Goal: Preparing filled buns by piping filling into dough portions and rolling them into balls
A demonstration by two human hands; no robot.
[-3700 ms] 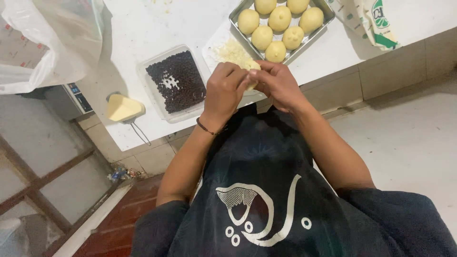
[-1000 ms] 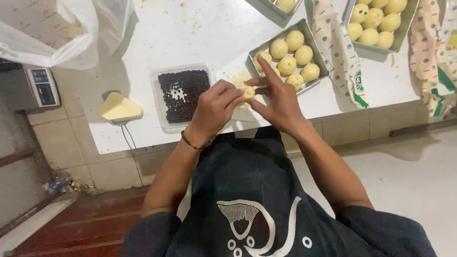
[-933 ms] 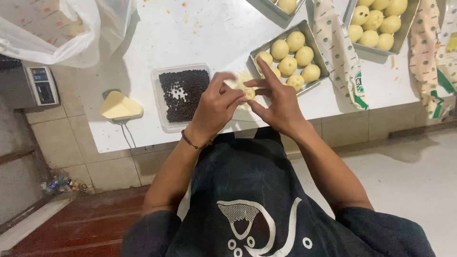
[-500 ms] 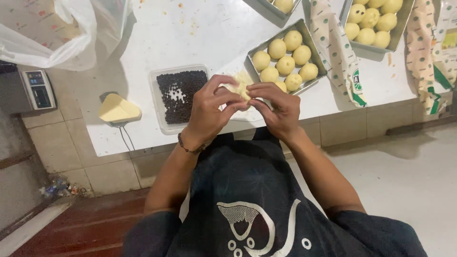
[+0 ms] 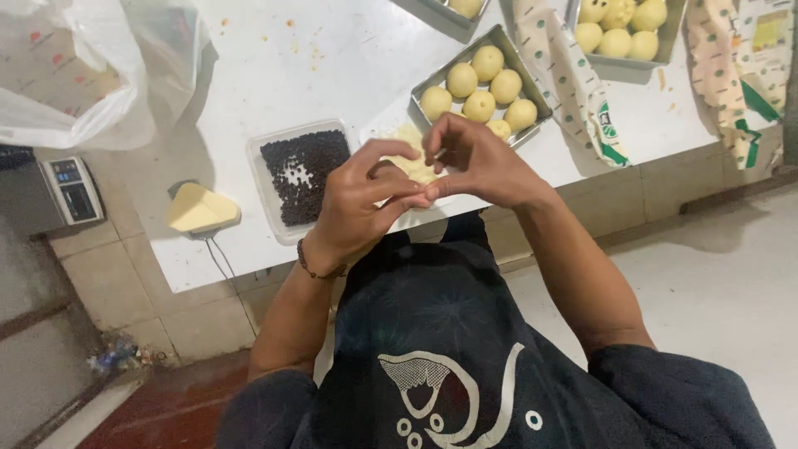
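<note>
1. The white worktop [image 5: 332,50] fills the upper part of the view, its front edge running above a tiled wall face.
2. A clear plastic bag [image 5: 75,75] slumps at the worktop's far left corner.
3. The person's dark apron [image 5: 432,349], with a pale line drawing on it, fills the bottom centre.
4. Two patterned cloths lie on the right: one cloth [image 5: 573,75] between the two baking trays, another cloth [image 5: 736,75] at the far right.
5. A metal tray [image 5: 524,71] sits just beyond the hands and holds six round yellow dough balls [image 5: 478,106].
6. A second tray [image 5: 675,33] at the top right holds more dough balls; a third is only partly in view at the top edge.
7. A clear tub [image 5: 270,195] of dark chocolate chips [image 5: 303,175] stands left of the hands, near the front edge.
8. A digital scale [image 5: 71,189] sits off the worktop's left side.
9. The left hand [image 5: 362,208] is curled, its fingers closed over a piece of dough [image 5: 414,165], a bracelet on the wrist.
10. The right hand [image 5: 470,162] is cupped against it from the other side, fingertips pinched onto the same piece.
11. A wedge-shaped yellow block [image 5: 199,208] lies left of the tub.
12. The dough is held between both hands above the worktop's front edge, mostly hidden by fingers.
</note>
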